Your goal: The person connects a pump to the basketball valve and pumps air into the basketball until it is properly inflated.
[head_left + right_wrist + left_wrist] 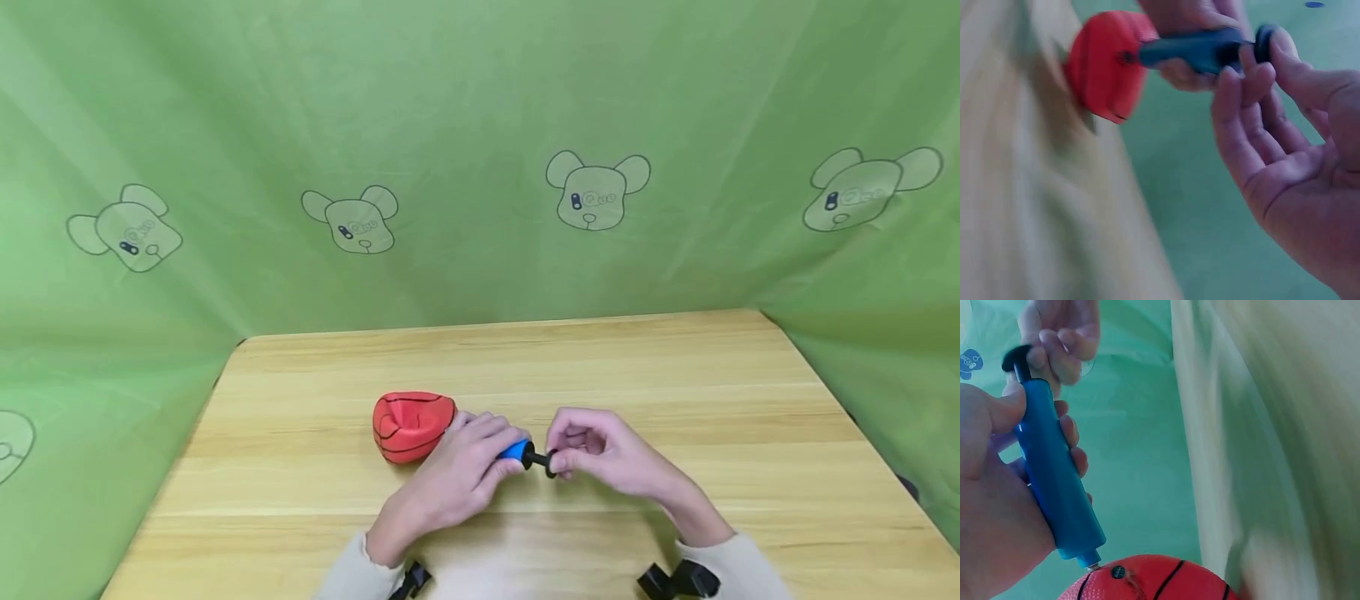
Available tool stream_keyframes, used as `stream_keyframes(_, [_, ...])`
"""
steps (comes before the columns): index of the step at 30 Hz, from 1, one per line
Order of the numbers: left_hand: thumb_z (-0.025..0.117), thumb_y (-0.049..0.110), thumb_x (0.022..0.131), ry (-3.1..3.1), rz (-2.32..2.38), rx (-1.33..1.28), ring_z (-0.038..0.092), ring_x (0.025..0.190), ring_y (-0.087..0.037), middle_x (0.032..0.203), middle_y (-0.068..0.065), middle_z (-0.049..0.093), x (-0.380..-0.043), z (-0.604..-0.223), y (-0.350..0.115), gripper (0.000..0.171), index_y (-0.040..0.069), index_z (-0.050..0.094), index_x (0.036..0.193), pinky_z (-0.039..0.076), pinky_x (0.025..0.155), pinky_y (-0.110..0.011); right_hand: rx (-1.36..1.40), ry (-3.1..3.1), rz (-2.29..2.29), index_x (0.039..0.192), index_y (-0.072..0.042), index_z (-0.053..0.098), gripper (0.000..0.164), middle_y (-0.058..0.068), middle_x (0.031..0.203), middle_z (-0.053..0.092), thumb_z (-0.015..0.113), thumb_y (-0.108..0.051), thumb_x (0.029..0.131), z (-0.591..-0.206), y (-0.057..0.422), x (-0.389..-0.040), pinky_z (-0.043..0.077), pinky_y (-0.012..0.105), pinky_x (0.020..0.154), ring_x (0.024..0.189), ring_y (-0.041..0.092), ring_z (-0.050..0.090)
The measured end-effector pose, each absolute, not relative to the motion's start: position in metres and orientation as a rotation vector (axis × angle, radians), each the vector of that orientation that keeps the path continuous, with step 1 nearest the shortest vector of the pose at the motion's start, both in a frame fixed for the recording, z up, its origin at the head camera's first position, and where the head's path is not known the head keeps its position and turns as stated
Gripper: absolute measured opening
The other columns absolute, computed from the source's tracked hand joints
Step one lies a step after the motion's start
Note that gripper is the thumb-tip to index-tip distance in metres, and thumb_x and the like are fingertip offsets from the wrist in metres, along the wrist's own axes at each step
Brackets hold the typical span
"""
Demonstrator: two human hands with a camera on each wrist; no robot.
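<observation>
A partly deflated red ball [411,429] with black lines, its top caved in, sits left of the hands on the table. My left hand [467,471] grips the blue barrel of a small hand pump [1060,469]. The pump's nozzle end meets the ball near a small black round spot, as the left wrist view shows. My right hand [603,454] pinches the pump's black handle [1264,44] between thumb and fingers. A short length of black rod shows between barrel and handle.
The light wooden table [300,525] spreads around the hands. Green cloth [465,100] with printed bear heads hangs behind and at the sides. Black devices are strapped at the left wrist [410,579] and the right wrist [678,579].
</observation>
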State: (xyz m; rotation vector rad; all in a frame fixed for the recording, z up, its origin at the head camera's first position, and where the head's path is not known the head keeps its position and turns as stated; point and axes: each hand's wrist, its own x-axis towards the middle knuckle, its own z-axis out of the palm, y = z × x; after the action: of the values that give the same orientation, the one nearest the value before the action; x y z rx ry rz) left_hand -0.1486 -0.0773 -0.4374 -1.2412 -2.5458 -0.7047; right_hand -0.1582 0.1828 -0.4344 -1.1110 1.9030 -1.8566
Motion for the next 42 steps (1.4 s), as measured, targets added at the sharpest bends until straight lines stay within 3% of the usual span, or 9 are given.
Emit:
stream_keyframes(6, [0.047,0.043,0.109,-2.532,-0.792,-1.260,0.056,0.104,-0.008,0.115,0.008,0.066,-0.151,-0.434,-0.084,0.036,0.019,0.067,0.126,0.039,0.094,-0.031,-1.113,1.895,-1.853,0.101,-0.004,0.064,0.019,0.013,0.088,0.067,0.065,0.013,0.092,-0.422,0.184,-0.153,0.060,0.039,0.065,0.073,0.026,0.068])
stream_keyframes(14, [0.054,0.037,0.107,-2.519,-0.889,-1.177,0.056,0.103,-0.009,0.111,0.007,0.067,-0.158,-0.426,-0.100,0.030,0.017,0.068,0.125,0.037,0.087,-0.032,-1.349,1.825,-1.905,0.105,0.002,0.061,0.034,0.014,0.090,0.062,0.060,0.029,0.085,-0.395,0.215,-0.141,0.057,0.035,0.062,0.074,0.022,0.066])
stream_keyframes(21, [0.049,0.039,0.109,-2.526,-0.781,-1.224,0.058,0.104,-0.011,0.114,0.005,0.066,-0.154,-0.431,-0.088,0.034,0.015,0.066,0.126,0.039,0.091,-0.033,-1.100,1.900,-1.880,0.098,-0.004,0.063,0.021,0.014,0.084,0.067,0.065,0.016,0.090,-0.414,0.191,-0.153,0.057,0.033,0.062,0.072,0.014,0.066])
stream_keyframes(27, [0.044,0.041,0.110,-2.523,-0.830,-1.289,0.055,0.104,-0.006,0.112,0.010,0.064,-0.148,-0.432,-0.078,0.034,0.019,0.066,0.125,0.039,0.094,-0.031,-1.058,1.922,-1.872,0.099,-0.005,0.064,0.019,0.014,0.085,0.068,0.067,0.012,0.091,-0.425,0.178,-0.153,0.058,0.035,0.063,0.072,0.020,0.068])
stream_keyframes(32, [0.044,0.043,0.110,-2.528,-0.876,-1.329,0.054,0.102,-0.003,0.108,0.013,0.063,-0.151,-0.424,-0.080,0.034,0.021,0.066,0.126,0.037,0.092,-0.030,-1.156,1.903,-1.833,0.102,-0.005,0.064,0.025,0.011,0.089,0.066,0.065,0.017,0.089,-0.406,0.197,-0.144,0.059,0.034,0.066,0.077,0.017,0.068])
stream_keyframes(37, [0.049,0.040,0.108,-2.517,-0.881,-1.239,0.055,0.104,-0.007,0.111,0.009,0.065,-0.156,-0.421,-0.091,0.032,0.018,0.067,0.124,0.037,0.091,-0.032,-1.370,1.816,-1.874,0.105,0.001,0.062,0.035,0.013,0.090,0.061,0.062,0.028,0.083,-0.393,0.219,-0.142,0.054,0.033,0.059,0.072,0.019,0.061])
stream_keyframes(42, [0.048,0.041,0.109,-2.543,-0.797,-1.219,0.056,0.104,-0.011,0.113,0.006,0.066,-0.153,-0.426,-0.088,0.034,0.017,0.068,0.123,0.037,0.090,-0.032,-1.235,1.907,-1.823,0.101,-0.006,0.064,0.030,0.009,0.088,0.064,0.064,0.021,0.087,-0.405,0.208,-0.148,0.057,0.034,0.062,0.072,0.021,0.064])
